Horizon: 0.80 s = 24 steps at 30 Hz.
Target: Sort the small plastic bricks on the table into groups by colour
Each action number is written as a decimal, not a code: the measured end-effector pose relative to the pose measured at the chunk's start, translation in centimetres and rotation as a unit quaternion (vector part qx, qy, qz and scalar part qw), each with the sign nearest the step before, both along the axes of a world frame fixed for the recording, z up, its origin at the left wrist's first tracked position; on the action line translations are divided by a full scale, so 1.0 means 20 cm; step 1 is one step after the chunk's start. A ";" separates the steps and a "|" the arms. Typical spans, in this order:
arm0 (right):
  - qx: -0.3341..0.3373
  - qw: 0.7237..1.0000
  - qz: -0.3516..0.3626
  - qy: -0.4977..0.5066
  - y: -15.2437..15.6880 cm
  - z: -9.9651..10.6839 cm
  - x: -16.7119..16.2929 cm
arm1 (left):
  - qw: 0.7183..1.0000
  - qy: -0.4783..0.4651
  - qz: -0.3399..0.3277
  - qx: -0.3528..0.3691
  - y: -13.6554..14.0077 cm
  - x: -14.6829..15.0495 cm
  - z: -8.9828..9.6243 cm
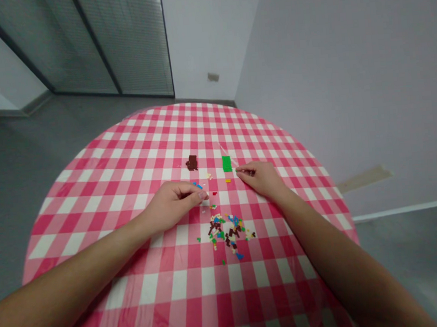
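The right hand (263, 179) is in close, fingertips just beside the green block (226, 164), on its right! Thumb and forefinger are drawn together there, but whether they pinch anything, I can't tell. The danger: a small sideways slip of those fingers could knock the green block askew, or push it into the yellow piece (228, 180) sitting just on its near side.

Over to the left hand (174, 203), nearer the person and left of the green block: thumb and forefinger meet in a pinch, and anything between them is too small to make out from here. If there is a piece in there, a loose grip could drop it, and against this red-and-white check it would be easily lost! The blue pieces (198, 185) lie right by those fingers, with the red piece (215, 193) just past the tips; a dragging knuckle could scatter them.

Left of the green block sits the brown cluster (191, 162), out of contact with either hand; only a wide sweep of the left should threaten it. And on the green block's near side, between the 2 forearms, spreads the mixed pile (231, 230). Colours jumbled, tiny parts: picking the wrong 1 looks the likeliest slip, and a tug on the tablecloth (175, 288) could shift the lot!
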State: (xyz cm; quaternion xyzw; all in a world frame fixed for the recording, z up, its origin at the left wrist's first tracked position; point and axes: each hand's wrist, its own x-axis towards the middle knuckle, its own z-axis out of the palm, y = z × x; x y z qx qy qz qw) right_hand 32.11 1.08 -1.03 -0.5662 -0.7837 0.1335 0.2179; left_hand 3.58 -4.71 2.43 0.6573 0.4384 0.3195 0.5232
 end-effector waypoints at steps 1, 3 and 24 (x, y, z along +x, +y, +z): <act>0.007 1.000 0.009 -0.004 0.00 0.00 0.00 | 1.000 0.003 0.001 0.001 0.00 0.00 0.00; 0.016 1.000 0.020 -0.008 0.01 -0.01 0.00 | 1.000 0.008 0.000 0.002 0.00 0.00 0.01; 0.016 0.998 0.021 -0.053 0.00 0.00 -0.03 | 1.000 0.028 0.007 0.000 0.00 -0.01 0.03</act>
